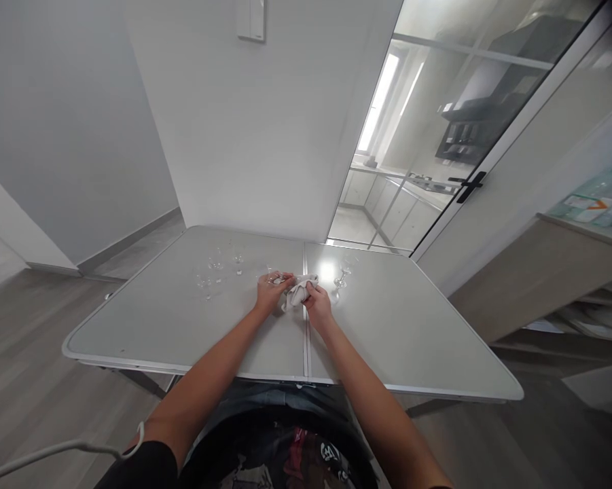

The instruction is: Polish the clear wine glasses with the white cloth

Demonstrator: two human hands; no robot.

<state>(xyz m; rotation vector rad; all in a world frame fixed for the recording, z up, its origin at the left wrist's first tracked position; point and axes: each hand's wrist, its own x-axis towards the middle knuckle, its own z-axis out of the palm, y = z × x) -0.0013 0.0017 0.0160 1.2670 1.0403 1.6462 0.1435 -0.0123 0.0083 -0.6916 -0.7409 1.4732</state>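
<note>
Over the middle of the table, my left hand (270, 292) is closed around a small clear stemmed glass (272, 276), partly hidden by the fingers. My right hand (318, 303) grips a crumpled white cloth (298, 293) between thumb and fingers. The cloth bunches up between both hands, against the left fingertips and the end of the glass. Just right of my right hand, clear stemmed glassware (342, 275) stands on the table; its exact number is hard to make out.
Several more clear glasses (216, 262) are grouped left of my hands. The light folding table (407, 326) has a centre seam and metal edge. Behind it are a white wall (265, 136) and a glazed door with a black handle (471, 186). Bottled water (598, 200) sits on a right-hand shelf.
</note>
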